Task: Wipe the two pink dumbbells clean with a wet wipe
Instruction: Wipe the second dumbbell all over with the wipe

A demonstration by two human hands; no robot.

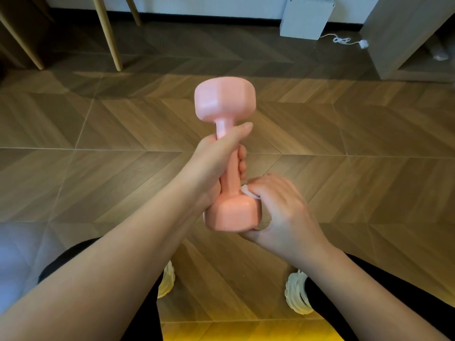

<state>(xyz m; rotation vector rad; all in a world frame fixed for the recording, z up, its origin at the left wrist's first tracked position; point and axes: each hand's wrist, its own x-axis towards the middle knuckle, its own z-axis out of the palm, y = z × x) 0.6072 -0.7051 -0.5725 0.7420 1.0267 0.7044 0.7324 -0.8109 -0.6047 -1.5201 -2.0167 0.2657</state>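
One pink dumbbell [225, 102] is in view, held in the air over the wood floor [344, 143]. It is roughly upright with a slight tilt: one head is up and away from the person, the other low and near. The left hand [216, 158] grips the handle. Its fingers wrap the bar, with the fingertips showing on the bar's right side, and the thumb lies up along the bar toward the upper head. The right hand [278, 207] cups the right side of the lower head, fingers curled over its top edge and thumb under its bottom. It holds a white wipe [247, 191] pressed where that head meets the bar. Only a small fold of the wipe shows; the rest is hidden under the fingers. Below the dumbbell, two pale shoes [296, 294] stand on the floor, one to each side. Far beyond the dumbbell and to its right, a white box [305, 18] stands by the wall, and a white cable [344, 40] trails from it. Beyond and to the left are wooden legs [110, 38].
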